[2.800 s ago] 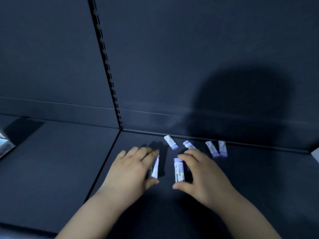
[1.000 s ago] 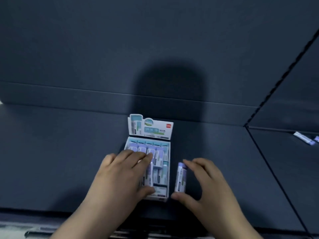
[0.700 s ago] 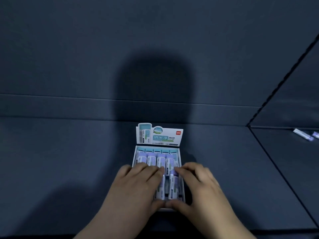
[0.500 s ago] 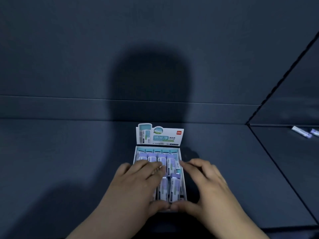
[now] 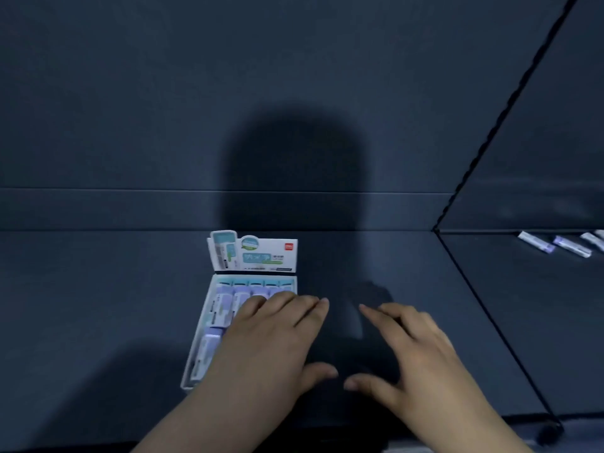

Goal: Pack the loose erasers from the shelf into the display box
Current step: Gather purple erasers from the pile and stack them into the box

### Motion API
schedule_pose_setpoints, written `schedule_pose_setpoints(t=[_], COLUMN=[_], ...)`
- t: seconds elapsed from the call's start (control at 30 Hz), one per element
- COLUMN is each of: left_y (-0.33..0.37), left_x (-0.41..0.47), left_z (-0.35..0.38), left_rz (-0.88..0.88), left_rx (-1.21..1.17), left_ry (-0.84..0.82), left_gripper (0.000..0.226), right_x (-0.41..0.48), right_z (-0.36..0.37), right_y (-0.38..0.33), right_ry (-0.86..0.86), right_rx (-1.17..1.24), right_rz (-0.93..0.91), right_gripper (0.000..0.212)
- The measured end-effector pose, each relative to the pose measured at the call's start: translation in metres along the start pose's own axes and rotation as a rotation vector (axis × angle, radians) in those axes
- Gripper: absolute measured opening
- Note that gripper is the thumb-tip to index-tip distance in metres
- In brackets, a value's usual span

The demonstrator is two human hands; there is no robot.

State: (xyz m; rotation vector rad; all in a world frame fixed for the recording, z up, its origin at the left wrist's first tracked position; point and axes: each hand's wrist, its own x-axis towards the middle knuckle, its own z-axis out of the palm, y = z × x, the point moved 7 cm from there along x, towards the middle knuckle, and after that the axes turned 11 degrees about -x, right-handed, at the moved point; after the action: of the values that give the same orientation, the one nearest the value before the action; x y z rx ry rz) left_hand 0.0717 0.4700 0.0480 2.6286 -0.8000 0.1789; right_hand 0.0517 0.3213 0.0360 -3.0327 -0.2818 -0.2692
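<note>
The white display box [image 5: 209, 305] with an upright printed header card [image 5: 253, 253] lies on the dark shelf, filled with rows of lilac and white erasers [image 5: 222, 308]. My left hand [image 5: 271, 348] hovers flat over the box's right half, fingers apart and empty, hiding the erasers there. My right hand [image 5: 405, 354] is open over bare shelf to the right of the box, holding nothing. Several loose erasers [image 5: 536, 242] lie on the neighbouring shelf section at the far right, near the back wall.
A dark seam [image 5: 490, 315] separates this shelf panel from the right one. A slotted upright strip [image 5: 510, 99] runs up the back wall. The shelf's front edge [image 5: 425, 423] is just below my wrists.
Both hands set their erasers into the box, let go and slid to the right; the right hand is now clear of the box.
</note>
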Motion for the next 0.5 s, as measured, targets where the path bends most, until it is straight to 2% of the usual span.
schedule_pose_setpoints(t=[0.17,0.3,0.37,0.4,0.5], left_y=[0.056,0.111,0.146,0.160,0.189], left_x=[0.035,0.064,0.083,0.088,0.105], left_z=[0.030,0.053,0.066,0.071,0.084], left_rz=[-0.074,-0.127,-0.152,-0.124,-0.216], left_rx=[0.040,0.029,0.057,0.072,0.094], left_ry=[-0.105,-0.125,-0.197,-0.136,-0.171], left_gripper=[0.065,0.062,0.068,0.070,0.072], right_x=[-0.012,-0.017,-0.023,-0.025,-0.034], right_z=[-0.012,-0.027,-0.035,-0.035,-0.036], right_y=[0.067,0.122,0.154,0.168,0.211], right_ry=[-0.077,-0.153,-0.180,-0.197,-0.216], right_rx=[-0.071,-0.113,-0.118,-0.131,-0.090], right_rz=[-0.009,-0.070,-0.077,-0.087,-0.066], right_gripper=[0.082,0.092,0.091,0.087,0.083])
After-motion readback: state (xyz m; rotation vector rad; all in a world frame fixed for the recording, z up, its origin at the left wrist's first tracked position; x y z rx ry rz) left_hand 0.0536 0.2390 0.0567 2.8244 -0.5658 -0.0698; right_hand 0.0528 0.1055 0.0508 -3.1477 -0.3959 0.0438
